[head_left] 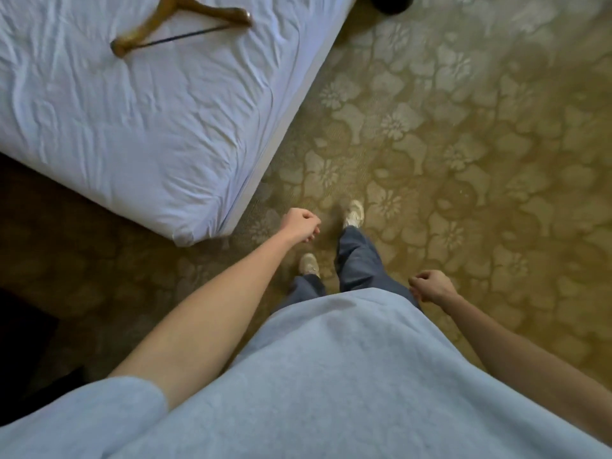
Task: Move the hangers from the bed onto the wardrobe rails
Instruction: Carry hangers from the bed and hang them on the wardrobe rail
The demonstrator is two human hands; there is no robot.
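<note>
A wooden hanger (155,24) with a dark crossbar lies flat on the white bed (132,127) near the top left; its hook is cut off by the frame's edge. My left hand (299,225) hangs over the carpet just past the bed's near corner, fingers loosely curled, holding nothing. My right hand (430,286) hangs beside my right leg, fingers also loosely curled and empty. Both hands are far from the hanger. No wardrobe or rail is in view.
The bed's corner (188,236) juts toward me on the left. Flower-patterned olive carpet (463,144) spreads to the right and ahead. A dark round object (392,3) sits at the top edge. Dark furniture (20,342) stands at the lower left. My feet are mid-stride.
</note>
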